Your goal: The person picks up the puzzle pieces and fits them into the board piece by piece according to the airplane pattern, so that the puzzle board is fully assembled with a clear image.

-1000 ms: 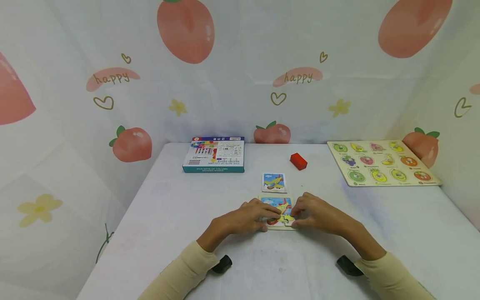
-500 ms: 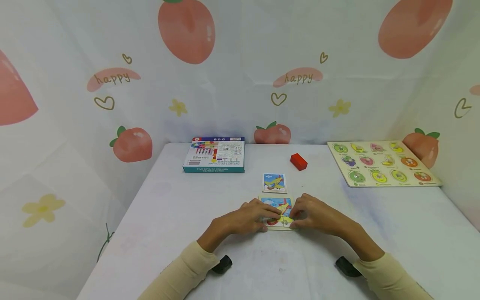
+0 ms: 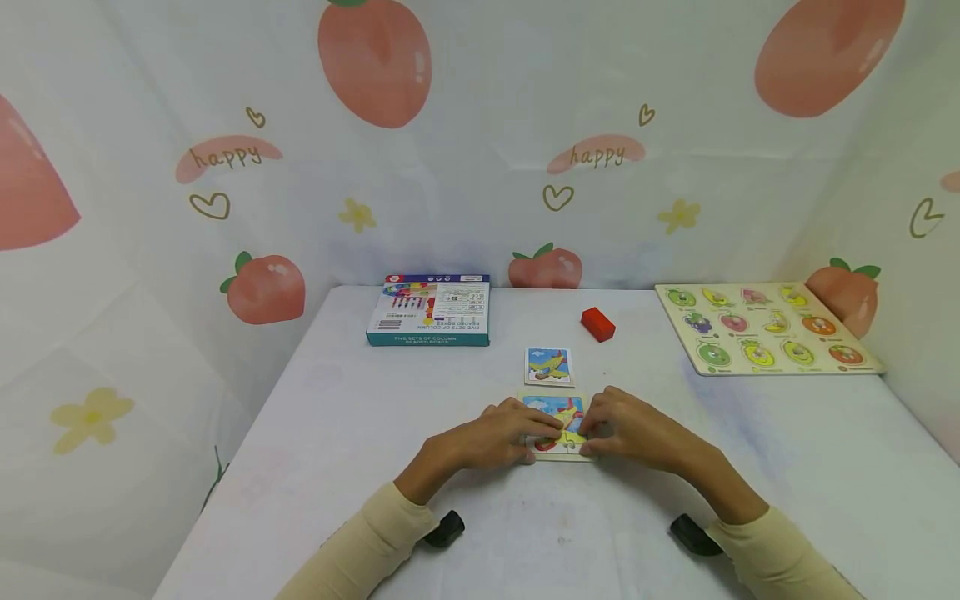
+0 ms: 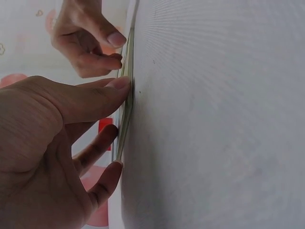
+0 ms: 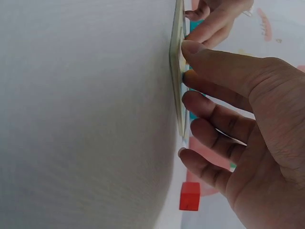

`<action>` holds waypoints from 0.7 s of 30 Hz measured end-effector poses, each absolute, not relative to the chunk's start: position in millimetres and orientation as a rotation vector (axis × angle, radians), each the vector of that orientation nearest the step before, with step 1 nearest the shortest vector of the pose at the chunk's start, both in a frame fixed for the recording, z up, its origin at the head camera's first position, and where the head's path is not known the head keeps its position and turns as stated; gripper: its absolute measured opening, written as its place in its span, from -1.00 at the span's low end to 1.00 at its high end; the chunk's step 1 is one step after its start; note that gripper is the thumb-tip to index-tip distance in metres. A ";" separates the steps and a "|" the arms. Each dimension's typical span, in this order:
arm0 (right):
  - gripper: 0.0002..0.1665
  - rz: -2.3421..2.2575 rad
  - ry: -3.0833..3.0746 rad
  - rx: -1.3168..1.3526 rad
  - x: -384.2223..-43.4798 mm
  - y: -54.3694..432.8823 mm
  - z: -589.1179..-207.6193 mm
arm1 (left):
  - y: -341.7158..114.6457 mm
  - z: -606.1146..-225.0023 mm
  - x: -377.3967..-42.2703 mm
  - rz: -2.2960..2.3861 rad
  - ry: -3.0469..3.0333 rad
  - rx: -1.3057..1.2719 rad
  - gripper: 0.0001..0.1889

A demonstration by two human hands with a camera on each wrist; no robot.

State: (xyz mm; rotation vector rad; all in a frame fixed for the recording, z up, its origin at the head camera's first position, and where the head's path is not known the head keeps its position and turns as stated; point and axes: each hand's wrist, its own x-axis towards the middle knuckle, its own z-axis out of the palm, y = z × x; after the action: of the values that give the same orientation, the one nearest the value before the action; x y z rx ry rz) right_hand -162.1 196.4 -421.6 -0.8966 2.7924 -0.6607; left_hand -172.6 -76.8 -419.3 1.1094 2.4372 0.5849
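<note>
A small jigsaw puzzle board [image 3: 555, 457] with an airplane picture lies flat on the table. My left hand [image 3: 495, 435] holds it from the left, thumb at the near edge and index finger reaching over the picture. My right hand [image 3: 633, 427] pinches the lower-right puzzle piece [image 3: 576, 443] between thumb and fingers; they hide part of it. In the right wrist view, the thumb and index finger touch the board's top, and the other fingers are loosely bent. Just behind the board lies a matching airplane picture card [image 3: 548, 367].
A red block [image 3: 597, 324] lies farther back, right of the card. At the back left sits a flat teal-edged box [image 3: 428, 311]. A wooden fruit puzzle board [image 3: 767, 328] occupies the back right. Patterned cloth [image 3: 480, 167] hangs behind the table.
The lower-right puzzle piece has shifted slightly under my right fingers, and the gap around it has narrowed since the first frame. My right hand moved slightly left; my left hand stayed in place.
</note>
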 end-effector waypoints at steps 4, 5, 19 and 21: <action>-0.74 -0.661 2.790 -0.925 -162.1 196.3 -420.3 | -77.1 -418.3 -172.5 0.581 2.435 1.112 -0.47; -0.73 -0.661 2.787 -0.927 -162.2 196.1 -419.8 | -77.1 -418.1 -172.3 0.579 2.435 1.114 -0.47; -0.74 -0.710 2.757 -0.878 -164.1 194.7 -420.3 | -71.1 -416.3 -167.1 0.554 2.431 1.189 -0.51; -0.72 -0.725 2.760 -0.876 -164.0 194.9 -420.4 | -69.3 -416.3 -164.9 0.554 2.410 1.221 -0.51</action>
State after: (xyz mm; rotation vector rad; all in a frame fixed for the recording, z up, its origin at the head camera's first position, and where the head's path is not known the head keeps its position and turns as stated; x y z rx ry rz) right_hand -164.0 194.9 -420.4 -0.8758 2.7604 -0.7247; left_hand -164.9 -69.3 -416.3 1.2208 2.4097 0.5537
